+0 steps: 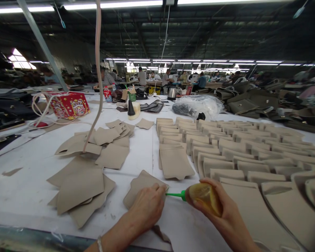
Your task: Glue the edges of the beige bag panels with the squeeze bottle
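My right hand (222, 206) is wrapped round a squeeze bottle (206, 197) of amber liquid with a green nozzle. The bottle lies nearly level, its tip pointing left at the right edge of a beige piece (139, 185). On that piece rests my left hand (149, 203), its fingers bent together near the nozzle tip and closed on the piece's edge. Loose beige pieces (81, 182) lie in an overlapping pile to the left, with a second pile (107, 136) behind. On the right stand rows of folded beige pieces (217, 154).
A hanging cable (98, 70) comes down over the left piles. Farther back are a red patterned box (70, 105), a black-tipped cone (131, 108), a clear plastic bag (199, 105) and a kettle (172, 93). Several people work in the distance.
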A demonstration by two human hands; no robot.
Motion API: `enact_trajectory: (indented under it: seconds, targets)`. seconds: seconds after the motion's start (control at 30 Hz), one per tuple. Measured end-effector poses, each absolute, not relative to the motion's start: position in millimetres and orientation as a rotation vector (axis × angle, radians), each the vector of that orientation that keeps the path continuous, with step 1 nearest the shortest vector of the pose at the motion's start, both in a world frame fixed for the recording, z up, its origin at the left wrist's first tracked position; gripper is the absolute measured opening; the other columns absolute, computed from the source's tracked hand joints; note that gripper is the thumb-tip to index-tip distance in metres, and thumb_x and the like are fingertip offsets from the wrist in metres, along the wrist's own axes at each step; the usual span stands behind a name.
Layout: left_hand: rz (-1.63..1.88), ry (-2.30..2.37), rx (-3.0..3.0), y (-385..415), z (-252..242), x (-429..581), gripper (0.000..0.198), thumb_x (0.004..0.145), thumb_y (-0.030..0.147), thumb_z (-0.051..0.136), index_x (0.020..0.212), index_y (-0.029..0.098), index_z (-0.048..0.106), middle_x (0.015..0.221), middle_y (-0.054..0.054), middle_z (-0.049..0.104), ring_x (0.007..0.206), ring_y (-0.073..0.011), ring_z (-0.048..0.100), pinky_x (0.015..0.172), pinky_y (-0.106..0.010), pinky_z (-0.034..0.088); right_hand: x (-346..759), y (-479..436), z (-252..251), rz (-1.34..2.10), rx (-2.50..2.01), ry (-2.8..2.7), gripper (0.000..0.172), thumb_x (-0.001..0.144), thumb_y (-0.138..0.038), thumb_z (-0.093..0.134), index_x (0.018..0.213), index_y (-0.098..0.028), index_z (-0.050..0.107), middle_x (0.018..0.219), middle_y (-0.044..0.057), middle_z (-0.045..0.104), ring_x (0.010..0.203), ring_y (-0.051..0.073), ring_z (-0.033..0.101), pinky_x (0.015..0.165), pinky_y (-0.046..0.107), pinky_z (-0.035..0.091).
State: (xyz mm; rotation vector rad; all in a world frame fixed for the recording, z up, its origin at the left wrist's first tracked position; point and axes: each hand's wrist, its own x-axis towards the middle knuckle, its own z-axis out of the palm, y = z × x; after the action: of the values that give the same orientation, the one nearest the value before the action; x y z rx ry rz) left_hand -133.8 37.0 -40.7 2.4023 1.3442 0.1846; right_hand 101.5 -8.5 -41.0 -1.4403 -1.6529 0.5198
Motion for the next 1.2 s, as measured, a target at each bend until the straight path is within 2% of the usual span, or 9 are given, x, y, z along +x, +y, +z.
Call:
enact_trajectory:
  seconds: [0.23,0.4,0.53,0.77,0.9,1.07,1.2]
  targets:
    - [0.215,1.314,2.355,38,-37,-139,0.046,0.085,0.017,0.033,0.126,0.026,0.053,0.102,-0.006,0.064,0.094,-0.0237,0.061,0.084,-0.034,0.046,102,-6,-48,0.534,-1.466,-1.563,0.046,0.085,-0.049,0.066,0.118,-0.026,0.045,0.103,0.001,0.057,0.087,0.022,0.058,0.076,0.029,0.047]
    - [0.251,1.277,2.346,39,-38,-141,0.046,0.086,0.017,0.033,0.128,0.024,0.052,0.103,-0.007,0.064,0.096,-0.0233,0.061,0.086,-0.034,0.046,102,-7,-47,0.763,-1.431,-1.56,0.048,0.085,-0.051,0.066,0.119,-0.026,0.043,0.094,-0.001,0.06,0.082,0.021,0.059,0.072,0.027,0.048]
    - [0.27,1.262,2.342,38,-40,-142,0.046,0.087,0.018,0.032,0.128,0.023,0.052,0.103,-0.007,0.063,0.095,-0.0228,0.061,0.086,-0.034,0.046,102,-5,-44,0.686,-1.446,-1.46,0.05,0.082,-0.053,0.067,0.118,-0.025,0.044,0.093,0.0,0.06,0.08,0.023,0.059,0.071,0.029,0.047]
    - [0.259,1.293,2.354,35,-38,-144,0.044,0.089,0.019,0.032,0.128,0.023,0.05,0.1,-0.007,0.062,0.09,-0.0236,0.061,0.081,-0.035,0.047,99,-14,-45,0.959,-1.378,-1.52,0.05,0.084,-0.05,0.067,0.119,-0.025,0.042,0.1,0.001,0.059,0.089,0.022,0.058,0.079,0.027,0.045]
    - [0.269,1.31,2.341,33,-38,-144,0.041,0.09,0.019,0.031,0.125,0.021,0.052,0.098,-0.007,0.062,0.089,-0.0221,0.061,0.081,-0.032,0.046,98,-16,-46,0.88,-1.419,-1.46,0.053,0.081,-0.052,0.069,0.118,-0.024,0.043,0.093,0.0,0.059,0.084,0.023,0.058,0.074,0.028,0.046]
    - [0.303,1.294,2.32,31,-39,-146,0.041,0.091,0.02,0.032,0.127,0.022,0.051,0.1,-0.006,0.061,0.09,-0.0214,0.06,0.082,-0.032,0.045,98,-21,-47,1.012,-1.366,-1.547,0.051,0.083,-0.05,0.067,0.12,-0.025,0.042,0.104,0.001,0.056,0.09,0.022,0.057,0.08,0.027,0.043]
    - [0.304,1.3,2.316,31,-40,-147,0.041,0.091,0.021,0.033,0.127,0.021,0.052,0.099,-0.006,0.06,0.09,-0.0222,0.06,0.081,-0.033,0.046,95,-24,-48,0.951,-1.39,-1.509,0.049,0.083,-0.05,0.067,0.118,-0.025,0.042,0.1,0.0,0.056,0.088,0.022,0.057,0.079,0.027,0.042]
